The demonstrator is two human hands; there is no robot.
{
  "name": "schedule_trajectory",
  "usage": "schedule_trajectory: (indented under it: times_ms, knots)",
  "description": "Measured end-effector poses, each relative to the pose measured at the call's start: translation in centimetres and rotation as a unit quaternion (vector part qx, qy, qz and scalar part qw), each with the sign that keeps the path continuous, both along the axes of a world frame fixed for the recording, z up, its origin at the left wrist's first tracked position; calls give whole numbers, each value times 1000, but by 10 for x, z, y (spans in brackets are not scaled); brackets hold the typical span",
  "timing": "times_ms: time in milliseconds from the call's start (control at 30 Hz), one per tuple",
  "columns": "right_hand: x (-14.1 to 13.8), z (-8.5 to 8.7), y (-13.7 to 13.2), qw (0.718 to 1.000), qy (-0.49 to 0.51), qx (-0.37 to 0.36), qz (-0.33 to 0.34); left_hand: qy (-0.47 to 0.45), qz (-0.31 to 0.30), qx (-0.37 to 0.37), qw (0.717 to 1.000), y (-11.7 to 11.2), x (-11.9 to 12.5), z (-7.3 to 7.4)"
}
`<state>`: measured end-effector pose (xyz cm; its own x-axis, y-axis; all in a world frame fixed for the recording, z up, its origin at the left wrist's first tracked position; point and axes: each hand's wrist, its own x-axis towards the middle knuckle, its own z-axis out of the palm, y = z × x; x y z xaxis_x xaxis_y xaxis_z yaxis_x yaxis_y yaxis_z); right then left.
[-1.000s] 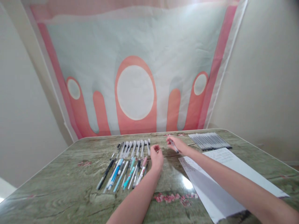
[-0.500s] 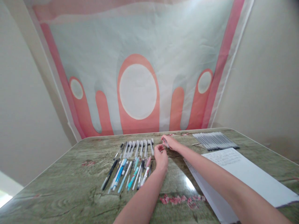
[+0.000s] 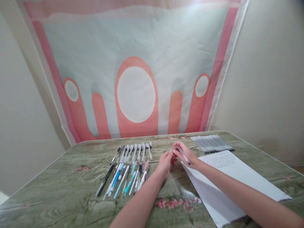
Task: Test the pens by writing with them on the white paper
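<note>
My right hand [image 3: 188, 156] is closed around a slim pen [image 3: 182, 154], which slants across its fingers with the dark end towards me. Just left of it, my left hand [image 3: 165, 163] has its fingers pinched together, their tips meeting those of the right hand. Whatever lies between the left fingertips is too small or hidden to make out. Both hands are above the table, between a row of clear-bodied pens [image 3: 135, 152] on the left and the sheet of paper [image 3: 239, 177] on the right.
Nearer than the row lies a group of mixed pens [image 3: 130, 182], blue, teal, black and white. At the back right, many thin grey refill-like sticks [image 3: 212, 143] lie side by side. The wood-patterned table [image 3: 66, 196] runs up to a wall hanging [image 3: 163, 41].
My right hand has drawn back and to the right with the pen, which now shows more fully. My left hand has turned and come fingertip to fingertip with it. The view has shifted slightly.
</note>
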<state>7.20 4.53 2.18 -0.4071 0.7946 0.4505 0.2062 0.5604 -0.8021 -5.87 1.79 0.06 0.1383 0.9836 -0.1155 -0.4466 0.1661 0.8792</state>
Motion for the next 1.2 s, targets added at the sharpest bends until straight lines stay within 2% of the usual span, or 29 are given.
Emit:
schedule_trajectory:
  times_ms: [100,200,400,633,767,933,1000,1133,1200]
  knots:
    - [21,-4,-21,999,17,-15,-36,-10,-94,-10,995,-13,9,5]
    - [32,-11,-33,998,31,-19,-59,-2,-128,-12,992,-22,14,9]
    - [33,-12,-44,994,67,-11,-86,8,-127,-11,992,-24,15,11]
    - [32,-9,-50,991,73,-1,-109,14,-98,-8,995,-23,16,10]
    - [32,-12,-51,991,74,-2,-109,2,-94,5,996,-23,16,10]
    - [32,-13,-57,986,68,-15,-150,-37,-96,-21,995,-21,13,11]
    - [33,-11,-59,986,55,5,-156,-56,-91,-35,994,-19,11,13]
    - [33,-8,-63,984,31,96,-146,-83,-91,-59,991,-18,8,15]
    - [33,-8,-64,982,33,111,-150,-89,-92,-64,990,-17,7,16]
